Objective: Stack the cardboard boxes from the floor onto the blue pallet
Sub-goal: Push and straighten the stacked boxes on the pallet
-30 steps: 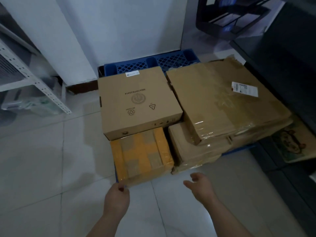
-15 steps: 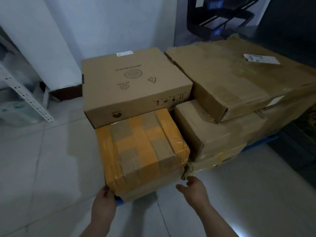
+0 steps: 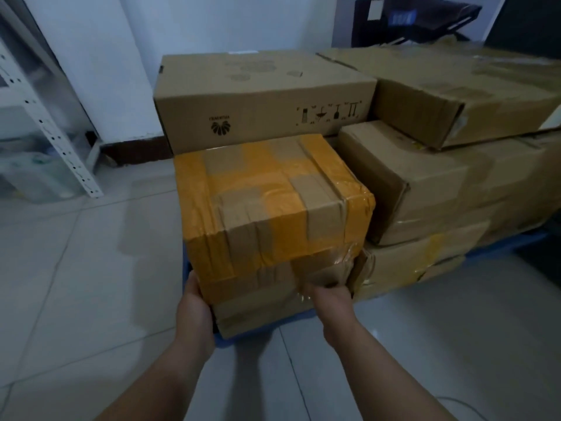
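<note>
An orange-taped cardboard box (image 3: 267, 202) sits on a plain box (image 3: 261, 311) at the front left corner of the blue pallet (image 3: 243, 337). My left hand (image 3: 194, 302) holds its lower left corner. My right hand (image 3: 329, 296) has its fingers curled under its front bottom edge at the right. Behind it stands a wide printed box (image 3: 261, 95). To the right are a brown box (image 3: 425, 183) on a taped box (image 3: 406, 265), with a large flat box (image 3: 461, 95) on top.
A white perforated shelf post (image 3: 51, 126) with plastic bags beside it stands at the left on the tiled floor (image 3: 76, 299). A white wall (image 3: 212, 22) lies behind the stack. Dark furniture (image 3: 425, 16) fills the back right.
The view has dropped and moved closer to the stack. Both hands have gone forward from the floor side onto the bottom edge of the orange-taped box.
</note>
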`<state>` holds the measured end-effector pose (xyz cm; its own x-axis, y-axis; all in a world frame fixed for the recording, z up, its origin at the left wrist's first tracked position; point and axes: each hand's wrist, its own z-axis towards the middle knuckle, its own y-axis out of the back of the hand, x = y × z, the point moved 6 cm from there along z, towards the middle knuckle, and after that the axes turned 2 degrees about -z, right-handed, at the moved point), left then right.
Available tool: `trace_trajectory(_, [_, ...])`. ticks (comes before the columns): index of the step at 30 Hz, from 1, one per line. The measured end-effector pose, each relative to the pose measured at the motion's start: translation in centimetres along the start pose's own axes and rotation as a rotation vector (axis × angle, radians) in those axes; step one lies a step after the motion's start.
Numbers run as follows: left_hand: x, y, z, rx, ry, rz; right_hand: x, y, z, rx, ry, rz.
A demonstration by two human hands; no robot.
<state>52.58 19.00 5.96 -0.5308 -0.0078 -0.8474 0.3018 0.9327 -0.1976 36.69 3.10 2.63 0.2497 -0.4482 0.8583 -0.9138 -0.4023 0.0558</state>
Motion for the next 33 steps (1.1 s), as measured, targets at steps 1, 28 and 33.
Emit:
trace_trajectory(1, [-0.1,0.1,-0.2,0.021,0.006,0.007,-0.2,0.0,-0.1,0.005,-0.013,-0.001])
trace_trajectory(28, [5.5,-2.9,-4.8,0.046,0.342,0.185,2.3,8.0,1.5,-0.182,0.119,0.316])
trace_trajectory(33, [6.4,-6.7,-6.0,0.174,0.296,0.317,2.1,8.5,2.2,-0.159,0.088,0.309])
